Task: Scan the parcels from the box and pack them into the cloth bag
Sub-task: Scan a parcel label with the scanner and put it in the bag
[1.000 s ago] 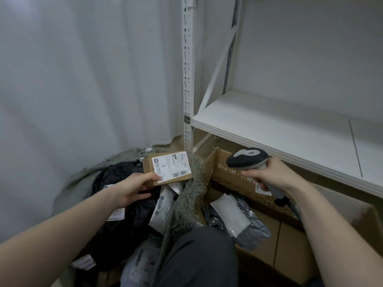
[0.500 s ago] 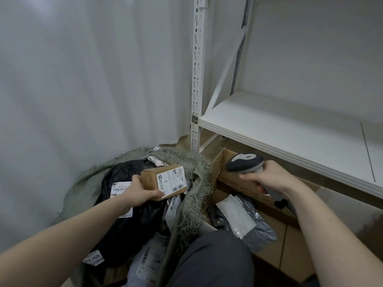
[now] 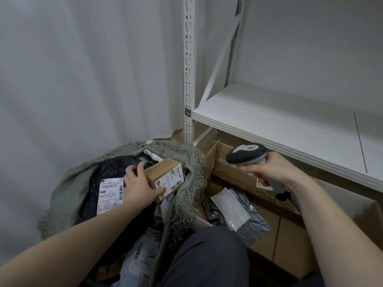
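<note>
Left hand (image 3: 139,188) grips a small brown cardboard parcel (image 3: 165,180) at the frayed green cloth bag's (image 3: 187,162) open rim (crowded inside); right hand (image 3: 269,169) clasps a grey handheld scanner (image 3: 247,153) above the open cardboard box (image 3: 230,170)

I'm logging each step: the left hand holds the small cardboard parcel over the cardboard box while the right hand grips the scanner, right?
Not quite. In the head view the left hand holds the small cardboard parcel over the cloth bag, not the cardboard box. The right hand does grip the scanner.

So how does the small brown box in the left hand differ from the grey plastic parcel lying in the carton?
The small brown box is rigid cardboard; the grey plastic parcel is a soft, crinkled mailer. The box is held by the left hand over the cloth bag; the mailer lies untouched in the carton. Both carry white labels.
</note>
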